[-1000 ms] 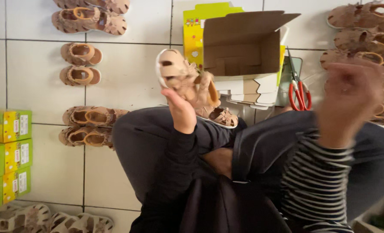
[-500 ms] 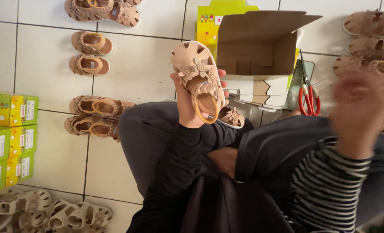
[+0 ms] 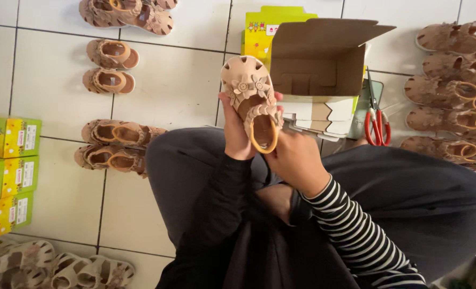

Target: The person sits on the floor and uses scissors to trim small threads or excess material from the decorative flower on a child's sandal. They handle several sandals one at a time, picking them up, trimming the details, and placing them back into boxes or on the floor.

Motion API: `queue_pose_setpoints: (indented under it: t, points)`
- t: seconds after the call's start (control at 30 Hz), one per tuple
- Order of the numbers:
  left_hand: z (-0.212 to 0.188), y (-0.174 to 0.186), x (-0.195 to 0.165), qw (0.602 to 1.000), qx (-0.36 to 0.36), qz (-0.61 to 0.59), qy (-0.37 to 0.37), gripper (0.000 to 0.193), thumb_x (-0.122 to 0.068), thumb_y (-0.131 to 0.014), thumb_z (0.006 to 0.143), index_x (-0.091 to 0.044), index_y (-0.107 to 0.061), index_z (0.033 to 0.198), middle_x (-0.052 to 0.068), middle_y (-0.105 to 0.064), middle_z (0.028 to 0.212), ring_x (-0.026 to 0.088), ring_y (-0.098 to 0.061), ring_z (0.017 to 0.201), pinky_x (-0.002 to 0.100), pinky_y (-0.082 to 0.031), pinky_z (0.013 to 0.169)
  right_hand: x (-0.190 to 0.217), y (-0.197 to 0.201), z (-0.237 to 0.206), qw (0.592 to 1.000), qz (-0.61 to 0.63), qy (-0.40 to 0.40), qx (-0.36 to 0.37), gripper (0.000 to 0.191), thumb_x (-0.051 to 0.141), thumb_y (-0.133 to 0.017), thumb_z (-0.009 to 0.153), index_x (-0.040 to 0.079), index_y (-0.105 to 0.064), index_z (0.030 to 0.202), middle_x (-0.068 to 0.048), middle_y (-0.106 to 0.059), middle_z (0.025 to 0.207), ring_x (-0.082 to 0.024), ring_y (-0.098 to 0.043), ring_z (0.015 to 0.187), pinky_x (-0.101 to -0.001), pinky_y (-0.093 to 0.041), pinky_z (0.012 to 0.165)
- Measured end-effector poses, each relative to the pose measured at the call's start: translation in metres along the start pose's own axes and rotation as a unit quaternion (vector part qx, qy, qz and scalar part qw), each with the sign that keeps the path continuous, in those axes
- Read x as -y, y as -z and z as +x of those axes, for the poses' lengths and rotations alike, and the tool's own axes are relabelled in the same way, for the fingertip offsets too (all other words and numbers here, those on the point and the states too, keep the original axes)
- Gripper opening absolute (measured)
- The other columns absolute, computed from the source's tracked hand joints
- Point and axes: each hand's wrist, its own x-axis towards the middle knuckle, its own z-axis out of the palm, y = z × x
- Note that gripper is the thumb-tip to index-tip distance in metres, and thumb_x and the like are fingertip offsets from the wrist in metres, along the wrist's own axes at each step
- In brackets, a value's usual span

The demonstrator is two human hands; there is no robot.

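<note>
Both hands grip one beige child's sandal (image 3: 253,101) with flower trim, held toe-up over the lap. The left hand (image 3: 237,134) wraps its side, fingers closed around it; the right hand (image 3: 296,160) clasps the heel strap from 5 o'clock. At 1 o'clock stands an open cardboard box (image 3: 323,59), with red-handled scissors (image 3: 377,120) at 3 o'clock beside stacked flat boxes (image 3: 315,115)
</note>
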Motion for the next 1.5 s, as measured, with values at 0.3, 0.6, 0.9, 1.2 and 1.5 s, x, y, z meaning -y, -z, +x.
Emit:
queue_pose_setpoints:
  t: [0.3,0.6,0.9,1.2,1.5]
  points:
    - [0.003,0.013,-0.005,0.999,-0.004,-0.034,0.042,0.094,-0.083,-0.03,0.096,-0.007,-0.048,0.149,0.02,-0.065,0.123,0.032,-0.068,0.1,0.048,-0.06,0.079,-0.043,-0.002,-0.029,0.875,0.481,0.008,0.05,0.014,0.008,-0.057,0.094,0.0,-0.068,0.092,-0.012,-0.074,0.086,-0.023,-0.071,0.08,-0.0333,-0.056,0.074]
    - [-0.008,-0.026,0.007,0.94,0.039,0.321,-0.107,0.081,-0.069,-0.031,0.107,-0.007,-0.026,0.159,0.011,-0.048,0.154,0.024,-0.05,0.143,0.039,-0.039,0.125,-0.014,0.002,-0.019,0.898,0.377,-0.05,-0.221,0.029,0.01,-0.067,0.096,-0.005,-0.058,0.119,-0.017,-0.05,0.139,-0.021,-0.057,0.123,-0.0295,-0.052,0.094]
    - [0.004,-0.047,-0.017,0.786,-0.027,0.589,-0.184,0.032,-0.023,-0.055,0.109,-0.007,-0.061,0.135,0.012,-0.062,0.137,0.025,-0.059,0.132,0.037,-0.05,0.109,-0.095,0.034,-0.01,0.538,0.812,-0.176,-0.142,0.037,0.022,-0.048,0.105,0.004,-0.058,0.136,-0.008,-0.068,0.128,-0.021,-0.065,0.119,-0.0374,-0.053,0.102]
    - [0.051,-0.011,0.011,0.643,-0.041,0.721,-0.256,0.037,-0.002,-0.061,0.092,-0.011,-0.067,0.127,0.019,-0.053,0.148,0.037,-0.05,0.142,0.045,-0.044,0.115,-0.123,0.095,0.014,0.86,0.487,-0.095,-0.124,0.021,0.016,-0.066,0.117,-0.003,-0.067,0.123,-0.014,-0.069,0.11,-0.018,-0.065,0.095,-0.0346,-0.055,0.088]
    - [0.05,-0.008,0.01,0.649,-0.054,0.725,-0.224,0.059,0.004,-0.055,0.081,-0.006,-0.061,0.139,0.015,-0.052,0.155,0.035,-0.051,0.143,0.042,-0.047,0.114,-0.122,0.046,0.096,0.986,-0.164,-0.023,0.006,0.023,0.026,-0.074,0.093,0.009,-0.08,0.108,-0.012,-0.073,0.109,-0.031,-0.069,0.088,-0.0433,-0.056,0.081]
